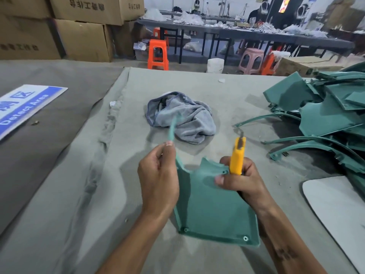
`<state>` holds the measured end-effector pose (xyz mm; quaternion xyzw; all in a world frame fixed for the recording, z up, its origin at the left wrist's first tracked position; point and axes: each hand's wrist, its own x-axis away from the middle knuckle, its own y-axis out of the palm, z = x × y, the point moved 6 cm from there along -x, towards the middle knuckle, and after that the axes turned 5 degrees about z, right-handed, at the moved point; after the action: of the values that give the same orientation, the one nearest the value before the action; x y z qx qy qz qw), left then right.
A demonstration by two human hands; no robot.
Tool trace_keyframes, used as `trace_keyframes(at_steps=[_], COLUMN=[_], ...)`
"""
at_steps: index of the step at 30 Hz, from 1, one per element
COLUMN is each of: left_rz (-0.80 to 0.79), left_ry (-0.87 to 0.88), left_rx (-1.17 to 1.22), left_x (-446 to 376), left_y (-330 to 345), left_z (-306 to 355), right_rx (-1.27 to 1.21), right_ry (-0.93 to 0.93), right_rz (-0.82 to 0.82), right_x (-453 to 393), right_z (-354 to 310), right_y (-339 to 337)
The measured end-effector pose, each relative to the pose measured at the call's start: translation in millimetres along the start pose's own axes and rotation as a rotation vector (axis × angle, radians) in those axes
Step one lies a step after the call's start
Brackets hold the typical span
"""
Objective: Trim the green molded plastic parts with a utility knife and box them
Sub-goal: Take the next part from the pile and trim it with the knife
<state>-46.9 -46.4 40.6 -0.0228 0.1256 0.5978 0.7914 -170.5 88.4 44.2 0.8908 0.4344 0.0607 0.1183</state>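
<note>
We see the held part [215, 206] nearest on the table [246, 95], the cloth [183, 117] behind it, the parts pile [324, 115] right, the sign [23, 107] left, cartons [79, 28] beyond.

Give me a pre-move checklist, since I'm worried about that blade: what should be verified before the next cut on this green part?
1. Knife gripped firmly in the right hand: ok.
2. Blade pointing away from both hands: ok, it points up and away.
3. Part held steady: cannot tell; the right hand's fingers lie on it, and the view does not show whether the left hand bears on its edge.
4. Trimmed strip out of the way: not ok, the left hand pinches it, blurred.
5. Table ahead of the part free for cutting: not ok, a rag lies there.
6. More parts within reach: ok, a pile lies to the right.
</note>
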Motion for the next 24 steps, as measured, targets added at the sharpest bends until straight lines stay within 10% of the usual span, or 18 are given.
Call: trace_keyframes(at_steps=[8,13,18,24], left_rz=[-0.676,-1.035,-0.841,-0.610], left_ry=[0.195,-0.070,-0.034,0.034], left_rx=[-0.155,0.120,0.029,-0.055], left_x=[32,55,42,38], left_y=[37,52,48,43], left_z=[4,-9,-15,-15], right_rx=[-0.035,0.222,0.262,0.185], right_ry=[-0.472,-0.637,-0.511,-0.499], right_rz=[0.684,0.549,0.198,0.337], right_x=[7,12,3,-2], right_z=[-20,-22,-10,-12], right_y=[-42,-20,5,-6])
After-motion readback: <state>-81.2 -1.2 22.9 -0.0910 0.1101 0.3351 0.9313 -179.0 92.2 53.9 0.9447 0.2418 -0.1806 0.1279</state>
